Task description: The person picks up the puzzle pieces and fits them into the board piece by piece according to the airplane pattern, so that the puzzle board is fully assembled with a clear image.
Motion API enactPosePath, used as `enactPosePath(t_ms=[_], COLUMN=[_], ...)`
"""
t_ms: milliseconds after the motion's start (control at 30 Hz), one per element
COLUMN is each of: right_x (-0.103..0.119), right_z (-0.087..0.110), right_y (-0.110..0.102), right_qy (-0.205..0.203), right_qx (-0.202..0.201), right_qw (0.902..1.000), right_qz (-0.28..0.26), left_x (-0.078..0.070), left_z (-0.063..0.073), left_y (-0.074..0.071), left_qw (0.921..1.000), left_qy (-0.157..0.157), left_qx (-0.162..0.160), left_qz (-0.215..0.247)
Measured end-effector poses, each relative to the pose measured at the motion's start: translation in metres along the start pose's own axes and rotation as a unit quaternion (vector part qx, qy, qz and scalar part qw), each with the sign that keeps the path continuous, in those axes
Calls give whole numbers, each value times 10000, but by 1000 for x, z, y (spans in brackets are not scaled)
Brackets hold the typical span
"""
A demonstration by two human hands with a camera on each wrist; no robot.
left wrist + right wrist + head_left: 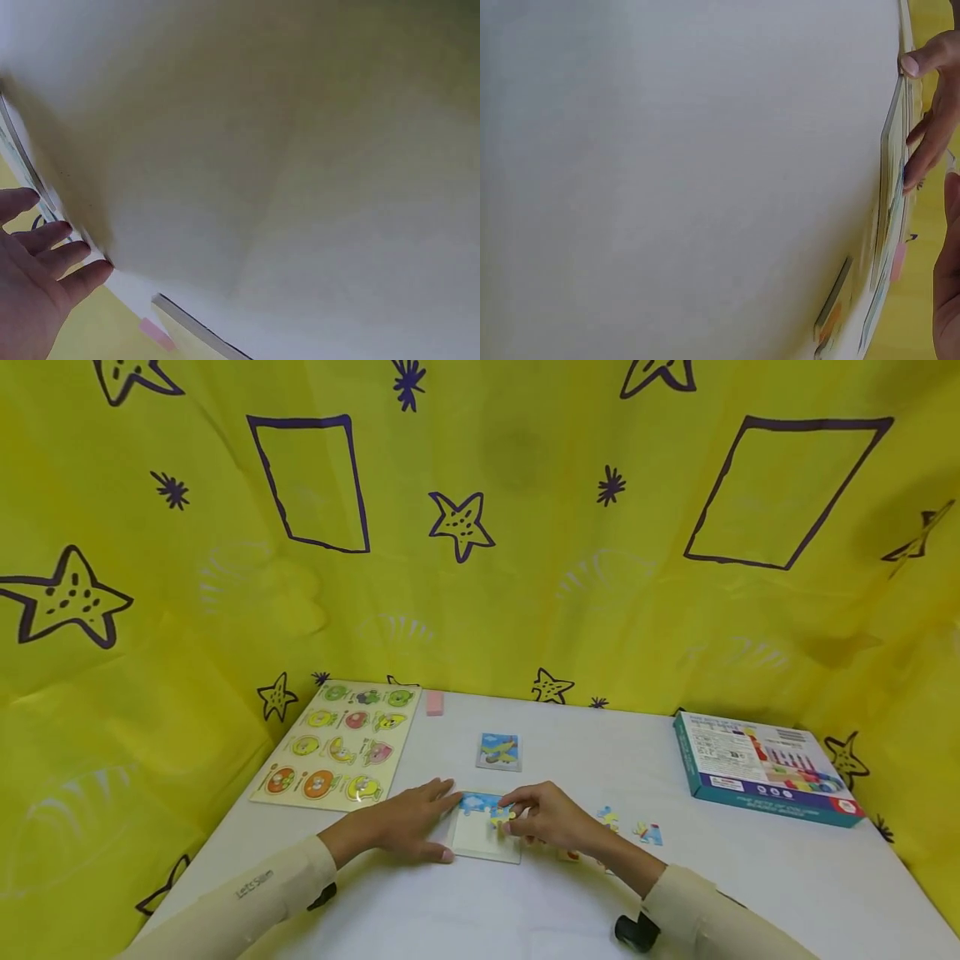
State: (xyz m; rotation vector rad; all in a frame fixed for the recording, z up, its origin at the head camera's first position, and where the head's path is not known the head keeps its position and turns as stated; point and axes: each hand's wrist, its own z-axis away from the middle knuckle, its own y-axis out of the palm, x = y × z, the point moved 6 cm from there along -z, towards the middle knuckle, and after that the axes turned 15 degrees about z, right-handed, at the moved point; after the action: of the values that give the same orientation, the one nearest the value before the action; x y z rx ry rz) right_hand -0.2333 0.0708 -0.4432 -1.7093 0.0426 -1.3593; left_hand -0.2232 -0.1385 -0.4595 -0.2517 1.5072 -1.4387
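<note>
A small jigsaw tray (pixel 483 847) lies on the table in front of the person, with a strip of blue sky pieces along its top. My left hand (pixel 408 823) rests at the tray's left edge, its fingers extended and thumb at the lower corner. Between thumb and index finger my right hand (pixel 555 817) pinches a blue-and-yellow puzzle piece (pixel 498 817) over the tray, just below the sky strip. In the left wrist view the left hand (pixel 37 274) shows loosely spread fingers. Only part of the right hand (pixel 948 277) appears in the right wrist view, the piece hidden there.
Loose puzzle pieces (pixel 649 833) lie right of the tray, partly behind the right forearm. Beyond it sits a second small puzzle (pixel 499 752) with a picture. A fruit board (pixel 345 739) and pink block (pixel 434 702) stand left, a boxed set (pixel 765 766) far right.
</note>
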Motion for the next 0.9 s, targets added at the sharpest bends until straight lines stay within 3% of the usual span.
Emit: enactPosePath(t_ms=[433, 900], right_x=[9, 13], right_z=[-28, -44], right_y=[25, 31], right_qy=[210, 405], right_qx=[65, -26], right_qw=[9997, 9913], right_qz=[-91, 1255], left_x=[-2, -1], left_z=[-1, 2], left_y=[1, -1], left_qw=[9999, 10000], left_qy=[9, -66], left_qx=[17, 53], left_qz=[-101, 28])
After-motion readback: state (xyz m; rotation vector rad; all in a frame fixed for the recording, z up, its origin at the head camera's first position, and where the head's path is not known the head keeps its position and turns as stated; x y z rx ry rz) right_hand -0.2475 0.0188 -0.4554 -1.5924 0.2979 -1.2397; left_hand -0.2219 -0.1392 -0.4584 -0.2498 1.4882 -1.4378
